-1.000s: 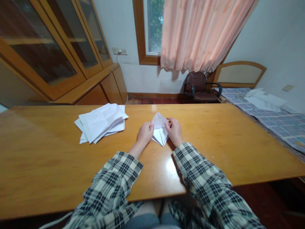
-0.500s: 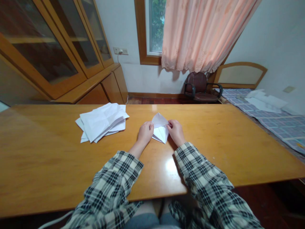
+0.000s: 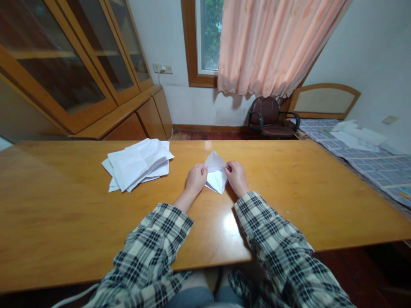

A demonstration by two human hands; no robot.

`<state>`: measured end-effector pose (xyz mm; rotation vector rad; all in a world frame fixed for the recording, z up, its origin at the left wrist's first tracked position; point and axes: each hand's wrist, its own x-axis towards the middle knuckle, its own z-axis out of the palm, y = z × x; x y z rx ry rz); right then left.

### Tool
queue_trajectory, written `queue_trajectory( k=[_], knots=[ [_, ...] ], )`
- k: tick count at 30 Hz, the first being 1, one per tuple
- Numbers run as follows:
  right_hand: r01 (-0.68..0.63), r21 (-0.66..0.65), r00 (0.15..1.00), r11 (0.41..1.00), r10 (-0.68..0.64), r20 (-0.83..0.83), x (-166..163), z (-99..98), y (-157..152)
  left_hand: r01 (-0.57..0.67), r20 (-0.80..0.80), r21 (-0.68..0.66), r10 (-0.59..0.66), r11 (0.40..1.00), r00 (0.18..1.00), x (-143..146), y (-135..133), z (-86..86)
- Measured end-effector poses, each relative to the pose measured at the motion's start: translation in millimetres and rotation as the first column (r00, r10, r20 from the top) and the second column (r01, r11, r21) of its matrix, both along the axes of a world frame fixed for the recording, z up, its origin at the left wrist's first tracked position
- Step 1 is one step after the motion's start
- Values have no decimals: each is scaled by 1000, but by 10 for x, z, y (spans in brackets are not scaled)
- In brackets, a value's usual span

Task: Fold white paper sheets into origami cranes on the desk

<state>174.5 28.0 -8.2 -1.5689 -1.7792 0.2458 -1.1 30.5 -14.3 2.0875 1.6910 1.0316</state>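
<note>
Between my two hands is a small folded sheet of white paper (image 3: pixel 215 179), with one pointed flap up at the far side and another point toward me. My left hand (image 3: pixel 196 176) pinches its left edge, thumb on top. On the right edge, my right hand (image 3: pixel 236 176) grips the paper with thumb and curled fingers; part of that side is hidden by the fingers. A loose stack of creased white sheets (image 3: pixel 138 164) lies on the table to the left of my left hand, apart from it.
The wooden table (image 3: pixel 70 214) stretches wide to both sides. Behind it stand a glass-door cabinet (image 3: pixel 105 102) on the left and a maroon armchair (image 3: pixel 268 115). A bed (image 3: pixel 359 154) with papers on it is at the right.
Almost nothing has moved. The folded paper's points have shifted very slightly, and my right hand has edged a little to the left.
</note>
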Motion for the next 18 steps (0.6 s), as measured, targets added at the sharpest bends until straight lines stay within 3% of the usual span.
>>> queue_trajectory(
  k=[11,18],
  knots=[
    [92,-111,983,990,-73,166,-35,-11,12,2,-8,-8,-2,1000,1000,4,5,-8],
    [82,-158,993,984,-66,103,-72,31,-15,16,-6,0,-16,1000,1000,6,0,-7]
  ],
)
